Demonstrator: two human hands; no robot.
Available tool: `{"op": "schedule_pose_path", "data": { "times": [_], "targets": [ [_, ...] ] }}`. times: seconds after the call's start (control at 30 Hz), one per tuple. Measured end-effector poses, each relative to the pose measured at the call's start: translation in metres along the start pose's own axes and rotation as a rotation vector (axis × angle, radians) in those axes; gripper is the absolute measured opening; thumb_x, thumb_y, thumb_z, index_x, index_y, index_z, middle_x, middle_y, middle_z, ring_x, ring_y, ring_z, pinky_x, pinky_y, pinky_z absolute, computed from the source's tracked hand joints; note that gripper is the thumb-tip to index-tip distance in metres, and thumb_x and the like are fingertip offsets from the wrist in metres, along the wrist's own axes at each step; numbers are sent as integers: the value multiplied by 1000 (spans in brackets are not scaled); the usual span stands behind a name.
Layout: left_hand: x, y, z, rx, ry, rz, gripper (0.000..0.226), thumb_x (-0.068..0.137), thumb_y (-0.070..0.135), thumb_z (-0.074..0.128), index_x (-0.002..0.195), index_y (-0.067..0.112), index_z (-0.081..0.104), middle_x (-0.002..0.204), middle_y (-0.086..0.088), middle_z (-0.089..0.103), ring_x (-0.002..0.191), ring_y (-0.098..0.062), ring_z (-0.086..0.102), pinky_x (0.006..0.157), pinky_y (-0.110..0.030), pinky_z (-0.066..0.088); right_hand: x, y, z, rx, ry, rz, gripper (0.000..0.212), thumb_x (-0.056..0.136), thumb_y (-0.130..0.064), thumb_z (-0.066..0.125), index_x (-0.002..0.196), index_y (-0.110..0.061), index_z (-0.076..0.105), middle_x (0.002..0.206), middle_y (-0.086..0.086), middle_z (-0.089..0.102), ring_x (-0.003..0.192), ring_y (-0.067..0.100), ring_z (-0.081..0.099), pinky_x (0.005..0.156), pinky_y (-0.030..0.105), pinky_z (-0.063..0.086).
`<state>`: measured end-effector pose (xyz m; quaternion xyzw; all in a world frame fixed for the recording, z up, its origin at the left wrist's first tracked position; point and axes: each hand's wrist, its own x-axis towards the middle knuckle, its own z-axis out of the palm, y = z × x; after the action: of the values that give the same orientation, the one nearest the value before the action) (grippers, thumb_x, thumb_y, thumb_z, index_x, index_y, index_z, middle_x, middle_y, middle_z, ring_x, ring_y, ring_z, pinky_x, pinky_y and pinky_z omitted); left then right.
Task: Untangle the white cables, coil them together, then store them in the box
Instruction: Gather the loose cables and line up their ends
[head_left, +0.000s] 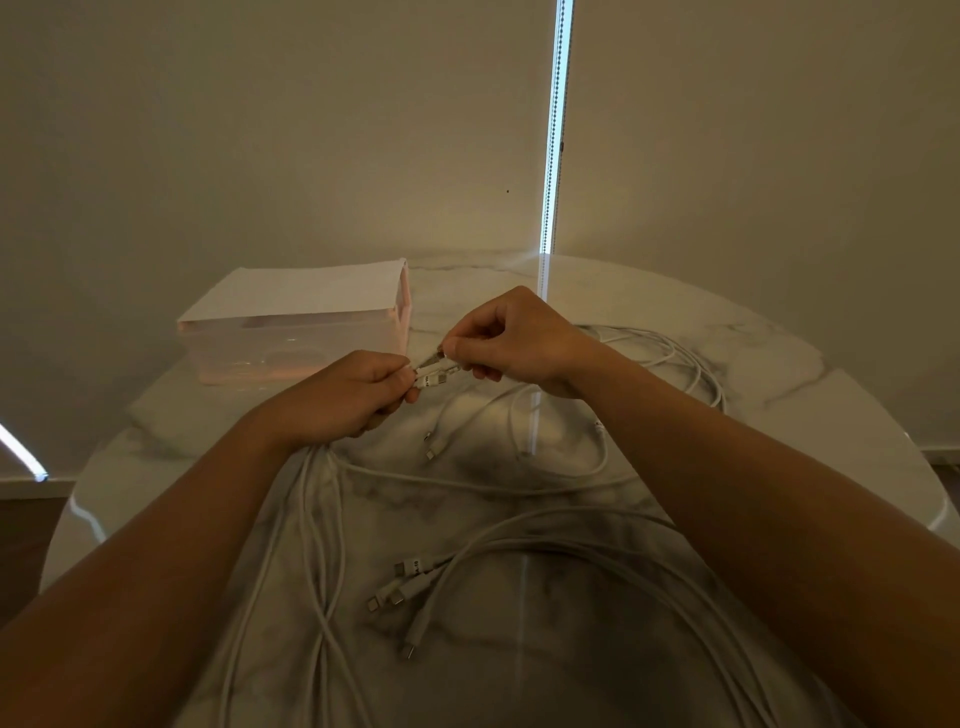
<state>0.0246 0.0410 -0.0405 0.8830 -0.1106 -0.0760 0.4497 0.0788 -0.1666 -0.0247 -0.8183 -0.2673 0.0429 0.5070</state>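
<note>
While the left hand (353, 395) grips a bundle of plugs (434, 374) and the right hand (514, 338) pinches one, dim light blurs them; white cables (413, 566) sprawl over the table (779, 364), running off-frame, near the box (291, 332).

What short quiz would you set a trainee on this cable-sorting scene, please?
1. True or false: the box stands on the table, beyond the left hand.
2. Multiple choice: what does the left hand grip? A) a bunch of white cables near their ends; B) the box lid; C) nothing.
3. Fill the gap: the right hand pinches a cable ____ close to the left hand's bunch.
Key: 1 true; 2 A; 3 plug.
</note>
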Motion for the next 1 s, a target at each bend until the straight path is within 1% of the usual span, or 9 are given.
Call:
{"op": "schedule_pose_path", "data": {
  "times": [0.13, 0.23, 0.3, 0.43, 0.5, 0.63, 0.77, 0.9, 1.0],
  "targets": [
    [1, -2, 2, 2, 12, -12, 31, 104, 22, 39, 82, 8, 56, 55, 6, 38, 47, -9, 30, 42, -19, 26, 1, -4, 9, -95, 105, 8, 26, 81, -35, 78, 79, -10, 78, 69, 1, 73, 57, 10, 65, 55, 22, 50],
    [1, -2, 2, 20, 17, -13, 31, 104, 22, 40, 81, 9, 56, 56, 2, 38, 46, -10, 30, 42, -20, 26, 2, -7, 10, -65, 135, 62, 34, 83, -39, 74, 76, -6, 76, 66, 4, 72, 59, 15, 66, 57, 27, 55],
    [1, -2, 3, 48, 23, -8, 32, 104, 23, 40, 81, 9, 57, 56, 1, 39, 45, -9, 32, 42, -20, 28, 2, -8, 12, -95, 123, 74, 33, 81, -40, 76, 73, -7, 75, 66, 3, 72, 59, 13, 65, 59, 26, 54],
    [0, 0, 4, 89, 30, 1, 32, 104, 23, 40, 82, 9, 59, 55, 2, 41, 45, -7, 34, 43, -19, 30, 0, -11, 16, -158, 53, 129, 25, 80, -30, 80, 77, -5, 74, 73, 7, 71, 61, 11, 61, 57, 25, 48],
    [-1, 0, 5, 65, 36, -2, 31, 104, 22, 40, 83, 8, 59, 56, 0, 40, 46, -9, 33, 43, -20, 28, 0, -12, 15, -127, 34, 165, 23, 82, -26, 79, 80, -4, 72, 72, 8, 69, 57, 13, 60, 53, 24, 48],
    [-2, 1, 4, -58, 26, -25, 31, 104, 21, 41, 85, 4, 59, 58, -2, 34, 47, -10, 27, 41, -20, 24, 1, -15, 14, -42, -12, 236, 15, 89, -20, 72, 85, -7, 65, 71, 9, 62, 52, 14, 58, 51, 26, 48],
    [-3, 1, 2, -101, -3, -57, 31, 104, 22, 41, 87, 4, 59, 56, 0, 34, 46, -10, 25, 41, -21, 20, 0, -19, 13, 94, -50, 342, 14, 93, -14, 66, 92, 0, 65, 76, 12, 63, 52, 16, 62, 49, 25, 50],
    [-3, 1, 1, -101, -23, -53, 30, 104, 23, 41, 85, 5, 57, 56, 1, 34, 47, -10, 24, 41, -21, 20, -1, -23, 12, 189, -111, 389, 21, 97, -9, 58, 105, 11, 62, 85, 21, 65, 63, 23, 67, 52, 26, 53],
    [-2, -1, -1, -90, -10, -50, 30, 104, 24, 40, 83, 7, 54, 56, 3, 34, 45, -9, 25, 40, -20, 21, -4, -21, 13, 239, -114, 359, 18, 99, -10, 55, 104, 6, 61, 87, 20, 64, 70, 28, 69, 57, 29, 57]
  ]
}}
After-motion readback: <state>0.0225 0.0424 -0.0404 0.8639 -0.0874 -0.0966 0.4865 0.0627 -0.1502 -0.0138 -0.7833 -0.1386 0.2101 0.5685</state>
